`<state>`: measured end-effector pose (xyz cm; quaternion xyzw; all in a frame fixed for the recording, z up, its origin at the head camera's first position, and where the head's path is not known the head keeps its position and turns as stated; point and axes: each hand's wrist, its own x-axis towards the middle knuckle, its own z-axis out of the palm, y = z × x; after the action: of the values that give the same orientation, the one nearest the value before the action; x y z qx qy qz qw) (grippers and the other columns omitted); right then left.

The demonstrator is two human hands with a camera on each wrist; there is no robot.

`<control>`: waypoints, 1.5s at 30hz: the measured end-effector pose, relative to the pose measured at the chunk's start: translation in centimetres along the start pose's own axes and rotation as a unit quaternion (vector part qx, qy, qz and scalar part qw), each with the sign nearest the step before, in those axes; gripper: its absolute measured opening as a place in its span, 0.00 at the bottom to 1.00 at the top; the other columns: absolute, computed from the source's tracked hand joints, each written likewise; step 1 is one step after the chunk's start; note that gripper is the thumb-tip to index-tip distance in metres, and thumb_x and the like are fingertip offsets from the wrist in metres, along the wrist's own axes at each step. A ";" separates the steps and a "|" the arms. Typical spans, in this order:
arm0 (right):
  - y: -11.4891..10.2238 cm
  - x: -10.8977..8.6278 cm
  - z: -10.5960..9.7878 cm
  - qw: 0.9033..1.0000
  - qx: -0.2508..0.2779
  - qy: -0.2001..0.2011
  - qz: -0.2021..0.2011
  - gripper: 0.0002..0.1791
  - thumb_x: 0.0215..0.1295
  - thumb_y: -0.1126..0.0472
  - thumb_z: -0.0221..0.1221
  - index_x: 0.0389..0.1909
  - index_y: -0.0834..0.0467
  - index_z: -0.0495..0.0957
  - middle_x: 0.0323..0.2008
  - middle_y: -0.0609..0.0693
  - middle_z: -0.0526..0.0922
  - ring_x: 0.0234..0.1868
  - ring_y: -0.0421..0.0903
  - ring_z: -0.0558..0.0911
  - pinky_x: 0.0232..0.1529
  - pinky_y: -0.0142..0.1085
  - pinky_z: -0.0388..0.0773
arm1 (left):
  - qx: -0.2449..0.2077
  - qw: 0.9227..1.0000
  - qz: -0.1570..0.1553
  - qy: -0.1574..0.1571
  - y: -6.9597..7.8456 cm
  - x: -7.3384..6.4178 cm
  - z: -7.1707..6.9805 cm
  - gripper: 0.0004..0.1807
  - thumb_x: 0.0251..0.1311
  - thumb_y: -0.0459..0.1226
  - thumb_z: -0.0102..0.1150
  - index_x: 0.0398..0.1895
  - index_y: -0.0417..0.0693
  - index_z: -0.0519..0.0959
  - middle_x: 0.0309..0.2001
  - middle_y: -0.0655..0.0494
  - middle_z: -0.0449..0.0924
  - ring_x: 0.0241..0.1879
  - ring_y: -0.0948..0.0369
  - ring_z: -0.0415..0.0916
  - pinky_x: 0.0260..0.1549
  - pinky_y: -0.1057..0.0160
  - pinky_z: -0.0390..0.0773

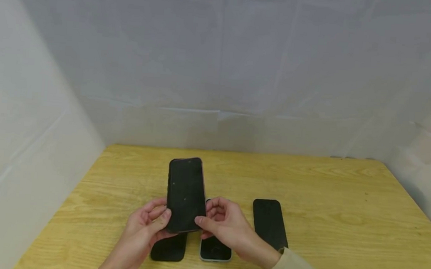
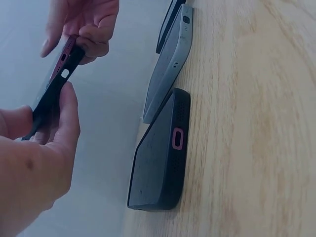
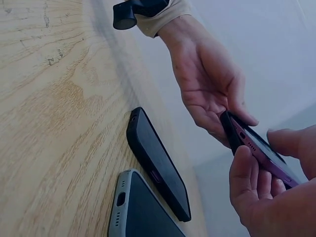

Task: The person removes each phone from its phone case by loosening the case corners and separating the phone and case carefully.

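Both hands hold up a dark-screened phone, its reddish-purple edge showing along one side. A black phone case sits partly off it: in the left wrist view the case's port hole lies apart from the phone's own port. My left hand grips the case and phone at the lower left, thumb at the screen's edge and fingers behind. At the lower right corner my right hand pinches the phone between thumb and curled fingers. The right wrist view shows the purple edge standing out of the case beside those fingers.
Three more phones lie screen up on the wooden table: a black-cased phone below the left hand, a pale-cased phone partly hidden by the right hand, and a black phone farther right. White sheeting surrounds the table.
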<state>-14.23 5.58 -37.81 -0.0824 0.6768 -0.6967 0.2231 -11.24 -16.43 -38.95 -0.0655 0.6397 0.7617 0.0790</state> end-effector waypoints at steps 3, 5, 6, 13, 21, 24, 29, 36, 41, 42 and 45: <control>0.0 0.0 0.0 1.000 -0.012 0.004 -0.001 0.19 0.63 0.62 0.71 0.46 0.62 0.72 0.31 0.48 0.74 0.29 0.42 0.80 0.38 0.44 0.89 | 0.001 1.000 0.000 0.002 0.0 0.0 0.0 0.23 0.77 0.33 0.51 0.71 0.35 0.65 0.50 0.57 0.87 0.47 0.61 0.87 0.46 0.57 0.88; 0.0 0.0 0.0 1.000 -0.018 0.006 -0.002 0.20 0.62 0.62 0.72 0.46 0.62 0.72 0.31 0.48 0.74 0.29 0.43 0.79 0.36 0.44 0.88 | 0.002 1.000 0.000 -0.001 0.0 0.0 0.0 0.23 0.76 0.33 0.51 0.71 0.36 0.65 0.52 0.56 0.87 0.47 0.61 0.87 0.46 0.57 0.88; 0.0 0.0 0.0 1.000 -0.021 0.007 -0.004 0.19 0.61 0.63 0.72 0.46 0.62 0.72 0.31 0.48 0.74 0.28 0.43 0.79 0.36 0.43 0.88 | 0.003 1.000 0.000 -0.002 0.0 0.0 0.0 0.23 0.76 0.33 0.51 0.71 0.36 0.65 0.53 0.55 0.87 0.48 0.61 0.87 0.46 0.56 0.88; 0.2 0.0 0.0 0.999 -0.034 0.014 -0.011 0.18 0.62 0.63 0.71 0.43 0.61 0.71 0.29 0.48 0.74 0.26 0.42 0.78 0.32 0.40 0.85 | 0.007 1.000 -0.005 0.007 0.1 -0.1 0.1 0.23 0.76 0.32 0.51 0.71 0.37 0.66 0.58 0.49 0.85 0.48 0.60 0.87 0.46 0.55 0.88; -0.2 -0.1 0.1 0.999 -0.039 0.029 -0.015 0.19 0.60 0.64 0.72 0.47 0.63 0.74 0.32 0.50 0.80 0.29 0.41 0.80 0.33 0.38 0.85 | -0.004 1.000 -0.003 0.022 -0.2 -0.1 0.0 0.26 0.75 0.30 0.52 0.74 0.37 0.65 0.59 0.48 0.85 0.47 0.61 0.87 0.45 0.55 0.89; -0.3 -0.1 0.0 0.998 -0.046 0.033 -0.015 0.21 0.60 0.64 0.72 0.50 0.64 0.76 0.35 0.52 0.82 0.30 0.42 0.82 0.35 0.40 0.87 | -0.001 1.000 -0.006 0.027 -0.2 -0.1 0.0 0.27 0.75 0.30 0.52 0.75 0.38 0.65 0.61 0.46 0.83 0.47 0.61 0.87 0.45 0.54 0.89; -0.3 0.0 0.0 0.998 -0.056 0.033 -0.017 0.21 0.60 0.64 0.72 0.52 0.64 0.76 0.35 0.53 0.83 0.31 0.42 0.83 0.37 0.42 0.88 | -0.002 1.000 -0.011 0.027 0.0 -0.1 0.1 0.26 0.75 0.30 0.52 0.74 0.41 0.66 0.62 0.44 0.82 0.48 0.58 0.87 0.46 0.52 0.88; -0.2 0.0 0.0 0.998 -0.044 0.024 -0.029 0.20 0.61 0.66 0.71 0.51 0.66 0.75 0.34 0.53 0.82 0.29 0.42 0.83 0.36 0.45 0.89 | -0.003 1.000 -0.012 0.018 -0.1 0.0 0.1 0.27 0.74 0.30 0.53 0.74 0.40 0.66 0.61 0.44 0.82 0.48 0.56 0.88 0.46 0.52 0.88; 0.0 0.0 0.0 0.999 -0.027 0.023 -0.032 0.19 0.61 0.68 0.70 0.50 0.67 0.74 0.34 0.53 0.81 0.29 0.43 0.84 0.37 0.45 0.90 | -0.002 1.000 -0.010 0.024 0.0 -0.1 0.0 0.27 0.75 0.30 0.53 0.74 0.39 0.66 0.63 0.40 0.80 0.48 0.56 0.88 0.45 0.53 0.88; 0.0 0.0 0.0 0.999 -0.024 0.024 -0.032 0.19 0.61 0.68 0.70 0.50 0.67 0.74 0.34 0.54 0.81 0.30 0.43 0.85 0.38 0.45 0.90 | -0.004 1.000 -0.010 0.026 0.0 0.0 0.0 0.27 0.75 0.30 0.53 0.74 0.39 0.66 0.63 0.40 0.80 0.48 0.56 0.88 0.45 0.53 0.88; 0.1 0.0 0.1 0.999 -0.019 0.028 -0.032 0.19 0.61 0.69 0.70 0.50 0.67 0.74 0.34 0.54 0.82 0.30 0.43 0.85 0.39 0.47 0.90 | -0.005 0.999 -0.014 0.030 0.0 0.0 0.0 0.26 0.75 0.29 0.52 0.74 0.40 0.67 0.63 0.40 0.80 0.48 0.55 0.88 0.46 0.52 0.88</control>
<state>-14.16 5.52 -37.93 -0.0889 0.6925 -0.6929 0.1800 -11.25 -16.40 -38.99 -0.0977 0.6369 0.7615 0.0697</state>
